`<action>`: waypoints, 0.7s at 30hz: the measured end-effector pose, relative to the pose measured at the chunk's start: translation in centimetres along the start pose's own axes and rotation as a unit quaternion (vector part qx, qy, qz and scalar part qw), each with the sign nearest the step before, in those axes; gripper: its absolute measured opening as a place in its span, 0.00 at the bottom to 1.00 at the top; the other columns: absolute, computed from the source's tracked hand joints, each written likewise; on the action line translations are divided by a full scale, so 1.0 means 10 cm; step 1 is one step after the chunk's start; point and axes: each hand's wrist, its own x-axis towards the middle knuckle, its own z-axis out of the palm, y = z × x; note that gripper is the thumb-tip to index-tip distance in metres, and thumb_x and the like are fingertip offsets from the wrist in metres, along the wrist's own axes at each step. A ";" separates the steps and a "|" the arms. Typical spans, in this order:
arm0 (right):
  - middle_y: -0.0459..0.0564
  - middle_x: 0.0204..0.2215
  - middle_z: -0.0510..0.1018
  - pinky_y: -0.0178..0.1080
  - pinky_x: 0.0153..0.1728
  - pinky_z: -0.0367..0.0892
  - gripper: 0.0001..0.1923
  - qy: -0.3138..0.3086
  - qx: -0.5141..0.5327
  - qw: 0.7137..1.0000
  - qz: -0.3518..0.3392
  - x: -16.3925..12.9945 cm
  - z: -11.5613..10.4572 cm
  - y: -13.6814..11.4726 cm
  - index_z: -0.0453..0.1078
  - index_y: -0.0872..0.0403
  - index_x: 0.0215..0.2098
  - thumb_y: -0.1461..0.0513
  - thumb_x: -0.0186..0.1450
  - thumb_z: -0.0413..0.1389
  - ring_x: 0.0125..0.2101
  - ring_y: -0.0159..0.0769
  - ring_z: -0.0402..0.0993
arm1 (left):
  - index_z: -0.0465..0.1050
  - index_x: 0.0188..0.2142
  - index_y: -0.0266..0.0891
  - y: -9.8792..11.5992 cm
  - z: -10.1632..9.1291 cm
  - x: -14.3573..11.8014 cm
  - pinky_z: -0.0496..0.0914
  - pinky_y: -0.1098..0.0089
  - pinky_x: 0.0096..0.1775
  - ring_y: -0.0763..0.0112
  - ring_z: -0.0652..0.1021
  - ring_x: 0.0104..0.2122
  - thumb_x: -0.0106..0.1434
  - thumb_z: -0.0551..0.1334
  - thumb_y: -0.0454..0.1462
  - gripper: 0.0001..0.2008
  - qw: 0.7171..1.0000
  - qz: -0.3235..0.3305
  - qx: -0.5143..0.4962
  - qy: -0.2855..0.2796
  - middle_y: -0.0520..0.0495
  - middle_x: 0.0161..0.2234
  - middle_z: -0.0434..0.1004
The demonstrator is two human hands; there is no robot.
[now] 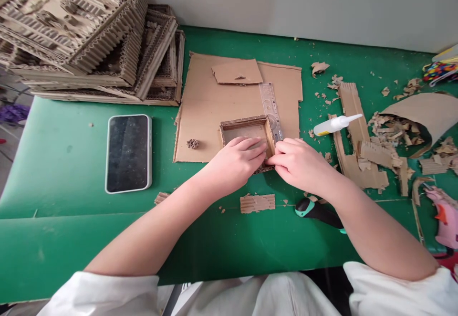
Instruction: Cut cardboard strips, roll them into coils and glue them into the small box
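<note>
A small square cardboard frame [244, 125] lies on a flat cardboard sheet [205, 110] on the green table. My left hand [234, 162] rests on the frame's near side, fingers pressing its inner bottom edge. My right hand [298, 162] pinches the frame's near right corner. A clear ruler [270, 103] lies along the frame's right side. A white glue bottle [334, 124] lies just right of the sheet.
Stacked corrugated cardboard frames [89, 39] fill the far left. A phone [129, 152] lies face up at left. Cardboard strips and scraps [372, 153] litter the right. A teal-handled cutter [317, 209] lies under my right wrist; a pink glue gun [445, 218] sits at far right.
</note>
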 end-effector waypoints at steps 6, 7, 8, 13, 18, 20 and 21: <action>0.51 0.27 0.71 0.39 0.37 0.58 0.15 0.045 0.014 0.999 -0.003 -0.02 0.02 0.04 0.77 0.56 0.34 0.68 0.63 0.48 0.33 0.36 0.64 | 0.72 0.48 0.29 -0.04 -0.04 -0.02 0.71 0.57 0.50 0.56 0.72 0.53 0.65 0.50 0.27 0.17 0.999 -0.021 0.007 0.028 0.40 0.51 0.75; 0.51 0.27 0.72 0.39 0.37 0.57 0.15 0.038 0.010 0.999 -0.008 -0.02 0.02 0.03 0.78 0.55 0.33 0.68 0.63 0.48 0.33 0.36 0.63 | 0.72 0.48 0.29 -0.04 -0.04 -0.02 0.71 0.57 0.49 0.55 0.72 0.53 0.65 0.49 0.27 0.17 0.999 -0.021 0.008 0.024 0.40 0.51 0.75; 0.51 0.27 0.72 0.39 0.37 0.57 0.15 0.030 0.006 0.999 -0.012 -0.02 0.02 0.02 0.78 0.55 0.33 0.68 0.63 0.48 0.33 0.35 0.63 | 0.72 0.48 0.29 -0.04 -0.03 -0.02 0.71 0.57 0.49 0.55 0.72 0.53 0.65 0.49 0.27 0.17 1.000 -0.019 0.008 0.019 0.39 0.51 0.75; 0.51 0.27 0.73 0.39 0.36 0.54 0.14 0.018 -0.017 0.999 -0.025 -0.01 0.00 -0.02 0.77 0.55 0.31 0.68 0.63 0.48 0.33 0.35 0.62 | 0.72 0.48 0.29 -0.03 -0.01 -0.01 0.70 0.55 0.51 0.54 0.70 0.55 0.64 0.49 0.26 0.17 1.000 -0.026 -0.012 -0.003 0.36 0.52 0.73; 0.50 0.27 0.73 0.38 0.36 0.56 0.15 0.074 0.000 0.997 -0.020 -0.01 -0.01 0.03 0.77 0.56 0.31 0.68 0.63 0.47 0.32 0.35 0.62 | 0.67 0.54 0.28 -0.04 -0.02 -0.01 0.67 0.53 0.55 0.54 0.66 0.59 0.64 0.49 0.26 0.20 0.998 -0.058 -0.027 0.005 0.34 0.55 0.69; 0.51 0.27 0.73 0.38 0.37 0.56 0.16 0.093 -0.004 0.996 -0.009 0.00 0.00 0.05 0.77 0.56 0.35 0.68 0.64 0.47 0.32 0.35 0.62 | 0.68 0.53 0.27 -0.03 -0.02 -0.01 0.66 0.52 0.56 0.52 0.65 0.59 0.64 0.50 0.26 0.19 0.998 -0.065 -0.021 -0.004 0.33 0.56 0.68; 0.51 0.27 0.73 0.39 0.36 0.56 0.16 0.096 -0.011 0.995 -0.003 0.01 0.00 0.05 0.77 0.56 0.36 0.68 0.64 0.46 0.32 0.36 0.62 | 0.68 0.52 0.28 -0.03 -0.01 -0.01 0.66 0.51 0.56 0.52 0.65 0.60 0.63 0.50 0.26 0.19 0.998 -0.067 -0.015 -0.010 0.33 0.56 0.68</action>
